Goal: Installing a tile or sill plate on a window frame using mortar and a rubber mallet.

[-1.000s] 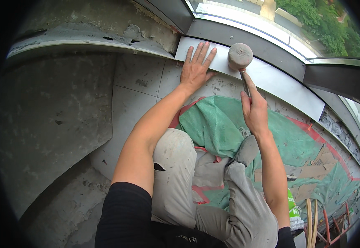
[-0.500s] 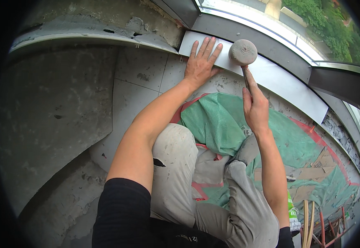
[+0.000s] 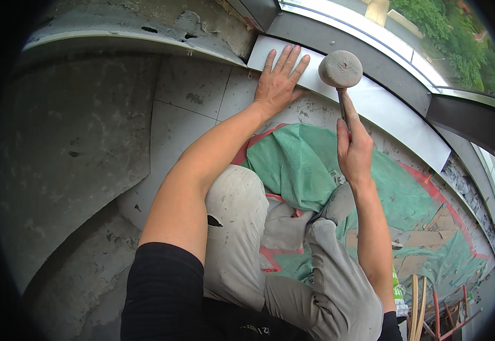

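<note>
A long white slab lies along the foot of the dark window frame. My left hand rests flat on its left end, fingers spread. In my right hand is a mallet with a round grey head, gripped by its handle with the index finger stretched along it. The mallet head shows over the slab, to the right of my left hand; whether it touches the slab, I cannot tell.
Green sheeting with red edging covers the floor by my legs, with torn cardboard on it. Rough grey rubble fill shows past the slab's right end. Wooden strips stand at lower right. A bare wall rises on the left.
The mallet head has shifted slightly up and to the right in view and looks a little larger. My left hand stays on the slab; the whole view has shifted slightly.
</note>
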The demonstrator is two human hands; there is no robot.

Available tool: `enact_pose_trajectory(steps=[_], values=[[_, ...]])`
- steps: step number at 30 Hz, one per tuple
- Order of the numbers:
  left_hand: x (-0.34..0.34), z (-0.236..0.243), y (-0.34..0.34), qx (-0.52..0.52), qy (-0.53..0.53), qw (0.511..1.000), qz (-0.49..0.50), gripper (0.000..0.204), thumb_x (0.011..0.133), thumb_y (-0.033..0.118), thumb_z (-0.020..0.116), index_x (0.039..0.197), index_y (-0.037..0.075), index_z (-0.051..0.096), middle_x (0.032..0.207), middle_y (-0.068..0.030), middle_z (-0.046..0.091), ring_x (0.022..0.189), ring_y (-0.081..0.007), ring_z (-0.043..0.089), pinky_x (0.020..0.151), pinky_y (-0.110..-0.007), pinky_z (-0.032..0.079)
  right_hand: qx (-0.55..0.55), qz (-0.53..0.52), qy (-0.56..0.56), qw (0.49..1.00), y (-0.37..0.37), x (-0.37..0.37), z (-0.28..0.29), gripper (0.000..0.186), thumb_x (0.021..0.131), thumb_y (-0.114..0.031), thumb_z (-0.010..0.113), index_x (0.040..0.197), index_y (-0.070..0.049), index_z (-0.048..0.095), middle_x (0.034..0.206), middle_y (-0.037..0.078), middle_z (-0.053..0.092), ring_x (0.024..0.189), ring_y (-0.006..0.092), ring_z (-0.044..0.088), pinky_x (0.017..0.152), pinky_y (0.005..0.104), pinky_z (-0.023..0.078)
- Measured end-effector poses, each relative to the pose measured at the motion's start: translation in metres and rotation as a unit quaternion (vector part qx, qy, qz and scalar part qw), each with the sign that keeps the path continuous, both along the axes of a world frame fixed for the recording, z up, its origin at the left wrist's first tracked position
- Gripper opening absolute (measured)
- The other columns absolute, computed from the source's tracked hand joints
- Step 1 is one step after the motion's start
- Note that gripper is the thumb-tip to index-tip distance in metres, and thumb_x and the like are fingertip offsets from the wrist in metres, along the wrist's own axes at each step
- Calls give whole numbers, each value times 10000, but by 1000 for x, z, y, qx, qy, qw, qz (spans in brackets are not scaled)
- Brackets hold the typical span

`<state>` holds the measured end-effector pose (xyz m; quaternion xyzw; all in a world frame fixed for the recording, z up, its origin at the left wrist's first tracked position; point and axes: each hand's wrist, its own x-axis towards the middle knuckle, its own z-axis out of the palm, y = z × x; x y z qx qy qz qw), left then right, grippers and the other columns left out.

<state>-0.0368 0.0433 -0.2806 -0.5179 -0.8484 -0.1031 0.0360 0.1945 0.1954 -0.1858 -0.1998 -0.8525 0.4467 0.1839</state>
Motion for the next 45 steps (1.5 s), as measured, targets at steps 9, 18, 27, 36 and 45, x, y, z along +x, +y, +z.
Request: enact_pose_trajectory(steps=[9,18,27,36,45], values=[[0,2,4,9,-2,1000,-4,1211,867,606,954,1863,209,389,1905,-155,396,1778,-351,349,1459,-611,216,-5,4,-56,998,0,1,2,627,1174,-51,636,1786,-158,549,1316,246,833,1114,413,830,985,524,634],[-3,1,2,13,5,1000,-5,1227,854,603,963,1864,211,387,1894,-165,416,1775,-356,355,1458,-610,217,-16,10,-35,999,6,-4,-1,621,1166,-30,642,1774,-129,560,1411,268,813,1239,435,823,1021,509,632],[-2,1,8,18,3,1000,0,1215,861,602,958,1863,215,389,1891,-159,422,1769,-354,365,1456,-613,220,1,7,-35,999,10,4,-7,603,1169,-33,649,1761,-113,572,1384,274,819,1239,434,823,1016,510,632],[3,-2,5,-3,13,1000,15,1189,882,643,919,1860,238,377,1906,-139,400,1787,-339,330,1467,-617,187,-17,9,-70,997,8,8,-2,588,1162,-32,648,1745,-91,589,1434,275,803,1265,431,812,1053,502,632],[-10,4,8,10,6,1000,-7,1202,883,578,954,1868,205,373,1920,-152,369,1789,-350,325,1466,-599,186,-34,-22,-77,996,13,9,-1,622,1157,-47,657,1766,-136,569,1434,255,803,1223,434,812,1025,510,636]])
